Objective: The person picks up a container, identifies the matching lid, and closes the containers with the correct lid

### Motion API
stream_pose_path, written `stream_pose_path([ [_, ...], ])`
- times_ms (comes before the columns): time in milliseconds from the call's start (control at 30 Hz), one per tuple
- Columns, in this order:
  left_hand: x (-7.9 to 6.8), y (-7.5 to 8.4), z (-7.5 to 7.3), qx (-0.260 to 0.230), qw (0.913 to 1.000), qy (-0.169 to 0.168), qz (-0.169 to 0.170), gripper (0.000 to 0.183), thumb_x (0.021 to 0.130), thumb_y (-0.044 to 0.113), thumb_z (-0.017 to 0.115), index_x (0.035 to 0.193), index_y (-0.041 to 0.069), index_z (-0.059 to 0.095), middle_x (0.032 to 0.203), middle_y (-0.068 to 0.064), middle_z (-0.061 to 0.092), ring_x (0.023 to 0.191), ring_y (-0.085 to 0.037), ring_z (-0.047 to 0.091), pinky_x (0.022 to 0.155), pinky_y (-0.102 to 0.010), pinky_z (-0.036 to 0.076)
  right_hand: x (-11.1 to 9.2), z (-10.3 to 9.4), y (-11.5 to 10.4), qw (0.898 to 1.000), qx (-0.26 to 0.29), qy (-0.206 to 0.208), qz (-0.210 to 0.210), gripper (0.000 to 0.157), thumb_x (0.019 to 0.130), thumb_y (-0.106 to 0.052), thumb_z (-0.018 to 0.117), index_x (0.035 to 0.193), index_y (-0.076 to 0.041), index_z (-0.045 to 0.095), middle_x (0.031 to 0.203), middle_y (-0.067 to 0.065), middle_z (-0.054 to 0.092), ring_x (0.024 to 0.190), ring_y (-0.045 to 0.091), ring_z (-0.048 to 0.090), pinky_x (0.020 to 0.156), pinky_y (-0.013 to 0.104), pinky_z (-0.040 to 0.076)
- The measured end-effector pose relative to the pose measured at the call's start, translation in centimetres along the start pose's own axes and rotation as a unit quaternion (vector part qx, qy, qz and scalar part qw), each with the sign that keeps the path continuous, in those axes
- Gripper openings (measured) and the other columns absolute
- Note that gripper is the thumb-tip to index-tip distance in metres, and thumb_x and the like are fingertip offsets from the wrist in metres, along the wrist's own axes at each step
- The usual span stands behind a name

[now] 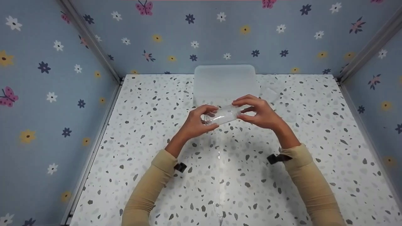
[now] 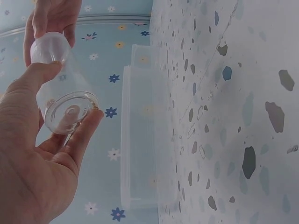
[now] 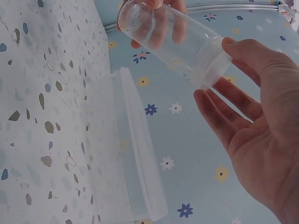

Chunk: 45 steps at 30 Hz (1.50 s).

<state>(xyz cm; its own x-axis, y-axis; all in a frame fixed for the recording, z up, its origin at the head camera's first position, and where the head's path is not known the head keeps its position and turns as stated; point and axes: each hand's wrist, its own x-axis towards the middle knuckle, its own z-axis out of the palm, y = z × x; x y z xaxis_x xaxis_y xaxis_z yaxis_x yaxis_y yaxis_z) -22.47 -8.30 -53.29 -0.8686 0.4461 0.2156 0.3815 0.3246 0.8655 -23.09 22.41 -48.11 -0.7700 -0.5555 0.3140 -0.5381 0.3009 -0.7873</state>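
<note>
A clear plastic jar (image 1: 222, 115) is held up between both hands, tilted on its side. My left hand (image 1: 195, 123) grips it near its round base, thumb on one side and fingers on the other. At the opposite end, the right hand (image 1: 259, 113) pinches the frosted, translucent lid (image 3: 210, 63) between thumb and fingertips. The left wrist view shows the jar's base (image 2: 72, 112) facing the camera. The lid appears seated on the jar. I see no contents inside.
A translucent plastic box (image 1: 224, 80) stands behind the hands against the flowered wall (image 1: 207, 34). Faint clear, flat pieces (image 1: 287, 113) lie to its right on the speckled table (image 1: 141, 125). Side walls bound the table left and right.
</note>
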Motion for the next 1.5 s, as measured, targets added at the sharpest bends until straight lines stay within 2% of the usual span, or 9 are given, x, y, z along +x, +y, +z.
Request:
stream_pose_path([
  [133,0.01,0.00,-0.04,-0.002,1.0000,-0.003,-0.004,0.060,0.098,0.017,0.090,0.153,0.011,0.066,0.147,-0.015,0.074,0.130,-0.032,0.076,0.096,-0.050,0.070,0.03,0.06,0.14,1.000,0.000,0.002,-0.005,0.045,0.098,0.003,0.083,0.142,-0.002,0.076,0.144,0.025,0.070,0.133,0.031,0.072,0.103,0.020,0.064],
  [233,0.05,0.01,-0.06,-0.001,1.0000,-0.005,-0.005,0.059,0.098,0.017,0.089,0.153,0.011,0.066,0.147,-0.015,0.074,0.130,-0.032,0.076,0.096,-0.049,0.070,0.06,0.08,0.23,1.000,0.001,0.004,-0.007,0.045,0.098,0.004,0.083,0.142,-0.002,0.076,0.144,0.025,0.070,0.132,0.027,0.072,0.102,0.017,0.063],
  [433,0.12,-0.05,-0.06,-0.008,0.9999,-0.006,-0.005,0.059,0.098,0.016,0.089,0.152,0.010,0.066,0.147,-0.017,0.074,0.131,-0.034,0.075,0.096,-0.051,0.069,0.16,-0.03,-0.02,1.000,0.009,0.003,-0.008,0.043,0.099,0.003,0.082,0.142,-0.001,0.076,0.146,0.026,0.069,0.134,0.031,0.070,0.102,0.019,0.064],
  [633,0.18,-0.01,-0.17,-0.002,1.0000,0.005,-0.003,0.060,0.096,0.017,0.091,0.151,0.011,0.067,0.146,-0.016,0.075,0.129,-0.031,0.076,0.093,-0.049,0.070,0.06,-0.08,0.16,1.000,0.016,0.007,-0.004,0.056,0.097,0.005,0.083,0.150,0.002,0.068,0.159,0.025,0.061,0.145,0.008,0.061,0.109,0.026,0.064],
  [700,0.19,-0.04,-0.18,0.002,1.0000,0.009,-0.002,0.060,0.096,0.017,0.091,0.151,0.012,0.067,0.145,-0.015,0.075,0.128,-0.030,0.076,0.092,-0.047,0.069,0.07,-0.12,0.22,1.000,0.019,0.007,-0.004,0.057,0.097,0.005,0.084,0.151,0.002,0.067,0.159,0.025,0.060,0.144,0.005,0.060,0.110,0.028,0.064],
  [900,0.09,-0.16,-0.06,0.002,1.0000,0.010,-0.001,0.059,0.097,0.018,0.091,0.151,0.011,0.067,0.145,-0.015,0.075,0.129,-0.030,0.076,0.093,-0.046,0.069,0.09,-0.01,0.20,1.000,0.017,0.003,-0.013,0.047,0.098,0.005,0.082,0.144,-0.001,0.074,0.148,0.025,0.067,0.136,0.023,0.069,0.107,0.032,0.066],
  [1100,-0.09,-0.12,0.04,-0.001,1.0000,0.005,0.000,0.059,0.098,0.017,0.090,0.152,0.010,0.066,0.146,-0.016,0.073,0.131,-0.035,0.075,0.097,-0.051,0.070,-0.01,0.20,0.19,1.000,0.011,0.007,-0.008,0.046,0.097,0.005,0.083,0.143,0.000,0.075,0.145,0.026,0.068,0.133,0.038,0.070,0.105,0.024,0.065],
  [1367,-0.25,0.06,0.02,0.006,1.0000,0.004,-0.003,0.060,0.098,0.018,0.089,0.153,0.011,0.066,0.148,-0.015,0.072,0.132,-0.034,0.075,0.098,-0.051,0.069,-0.01,0.38,0.57,1.000,0.006,0.014,-0.013,0.045,0.098,0.002,0.084,0.141,-0.003,0.076,0.141,0.025,0.070,0.129,0.039,0.074,0.101,0.020,0.064],
  [1500,-0.29,0.05,0.00,0.004,1.0000,0.005,-0.002,0.060,0.098,0.019,0.089,0.153,0.011,0.066,0.148,-0.016,0.072,0.132,-0.037,0.074,0.096,-0.051,0.069,-0.12,0.40,0.75,1.000,0.008,0.010,-0.008,0.052,0.098,0.000,0.085,0.148,-0.004,0.072,0.146,0.024,0.068,0.133,0.035,0.072,0.104,0.025,0.065],
])
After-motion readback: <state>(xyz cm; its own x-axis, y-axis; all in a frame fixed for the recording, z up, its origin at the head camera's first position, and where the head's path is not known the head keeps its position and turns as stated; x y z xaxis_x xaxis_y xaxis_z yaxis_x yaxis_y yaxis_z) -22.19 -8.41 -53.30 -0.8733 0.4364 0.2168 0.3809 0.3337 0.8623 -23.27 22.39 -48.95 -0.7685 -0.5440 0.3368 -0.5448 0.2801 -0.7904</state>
